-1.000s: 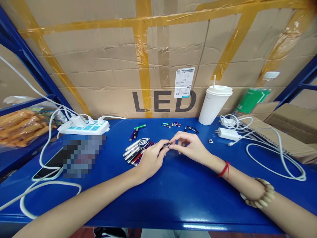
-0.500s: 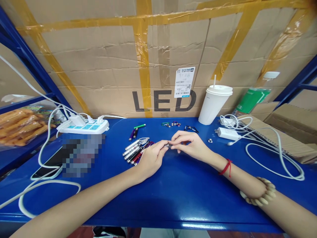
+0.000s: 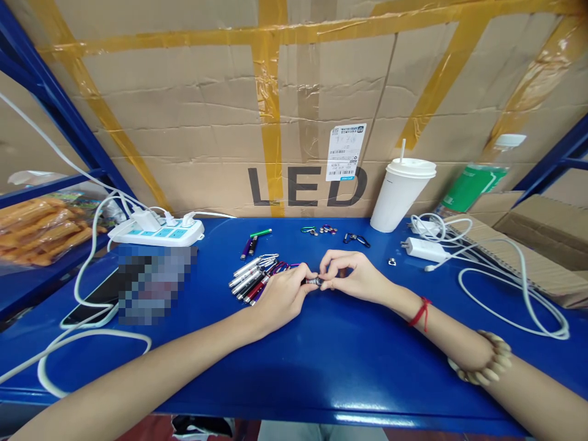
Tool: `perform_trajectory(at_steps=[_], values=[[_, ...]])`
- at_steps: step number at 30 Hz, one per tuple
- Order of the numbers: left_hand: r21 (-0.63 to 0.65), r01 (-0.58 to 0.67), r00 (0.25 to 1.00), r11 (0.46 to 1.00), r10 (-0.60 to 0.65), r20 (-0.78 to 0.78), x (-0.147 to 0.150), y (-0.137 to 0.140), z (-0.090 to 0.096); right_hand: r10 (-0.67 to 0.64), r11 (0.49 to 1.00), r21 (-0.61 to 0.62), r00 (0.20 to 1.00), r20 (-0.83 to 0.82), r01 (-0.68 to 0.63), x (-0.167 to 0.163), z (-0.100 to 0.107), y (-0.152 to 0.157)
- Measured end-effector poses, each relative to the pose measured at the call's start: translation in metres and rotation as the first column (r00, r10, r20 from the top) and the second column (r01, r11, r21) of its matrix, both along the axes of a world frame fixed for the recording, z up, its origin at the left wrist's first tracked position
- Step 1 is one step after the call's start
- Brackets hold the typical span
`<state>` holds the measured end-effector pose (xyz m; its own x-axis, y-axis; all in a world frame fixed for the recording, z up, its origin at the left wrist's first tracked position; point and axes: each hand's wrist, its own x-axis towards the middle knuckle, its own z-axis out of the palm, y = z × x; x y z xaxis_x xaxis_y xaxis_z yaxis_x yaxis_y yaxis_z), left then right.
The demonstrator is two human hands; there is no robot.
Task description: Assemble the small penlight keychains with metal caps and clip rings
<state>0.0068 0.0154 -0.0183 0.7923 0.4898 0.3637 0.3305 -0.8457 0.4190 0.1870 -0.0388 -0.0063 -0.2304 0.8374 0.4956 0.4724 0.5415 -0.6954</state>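
Note:
My left hand (image 3: 282, 295) and my right hand (image 3: 353, 277) meet over the middle of the blue table. Between their fingertips they pinch a small dark cylindrical piece (image 3: 314, 281) with a silvery, ringed surface, its ends covered by the fingers. Just left of my left hand lies a pile of slim penlight-like metal tubes (image 3: 248, 279) in silver, black and red, partly hidden by that hand. Beyond them rest a purple tube (image 3: 245, 248), a black tube (image 3: 252, 246) and a green tube (image 3: 261, 233). Behind my hands are small round metal pieces (image 3: 327, 229), a green carabiner (image 3: 308, 229) and a dark carabiner (image 3: 357, 239).
A white cup (image 3: 400, 195) with a straw stands at the back right, near a green-labelled bottle (image 3: 475, 184). White cables (image 3: 519, 269) and a charger (image 3: 425, 249) lie right. Left are a power strip (image 3: 158, 234) and a phone (image 3: 94, 304). A large carton (image 3: 206, 122) walls the back.
Both hands have come slightly lower and nearer to me, still pinching the small piece. My right fingers have curled more. The view has shifted slightly.

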Motion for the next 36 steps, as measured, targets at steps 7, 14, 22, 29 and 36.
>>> perform_trajectory(at_steps=[7, 14, 22, 29, 36], values=[[0.071, -0.001, 0.997, 0.997, -0.004, 0.076, 0.000, 0.003, -0.004, -0.047, 0.994, -0.101, 0.997, -0.062, 0.040, -0.005, -0.001, 0.000], [0.117, -0.061, 0.982, 0.991, 0.039, 0.187, 0.001, 0.001, -0.006, -0.104, 0.978, -0.202, 0.968, -0.229, 0.058, -0.013, -0.002, 0.001], [-0.042, -0.006, 0.971, 0.999, 0.016, 0.237, 0.002, -0.003, 0.000, -0.118, 0.935, -0.353, 0.938, -0.326, -0.006, -0.012, -0.003, 0.002], [-0.244, -0.075, 0.972, 0.967, 0.125, 0.197, 0.004, -0.003, 0.003, -0.231, 0.951, -0.258, 0.946, -0.228, 0.170, -0.012, 0.002, 0.001], [-0.276, -0.064, 0.982, 0.959, 0.110, 0.152, 0.004, -0.004, 0.005, -0.006, 0.995, -0.099, 0.953, -0.301, -0.025, -0.006, 0.004, 0.003]])
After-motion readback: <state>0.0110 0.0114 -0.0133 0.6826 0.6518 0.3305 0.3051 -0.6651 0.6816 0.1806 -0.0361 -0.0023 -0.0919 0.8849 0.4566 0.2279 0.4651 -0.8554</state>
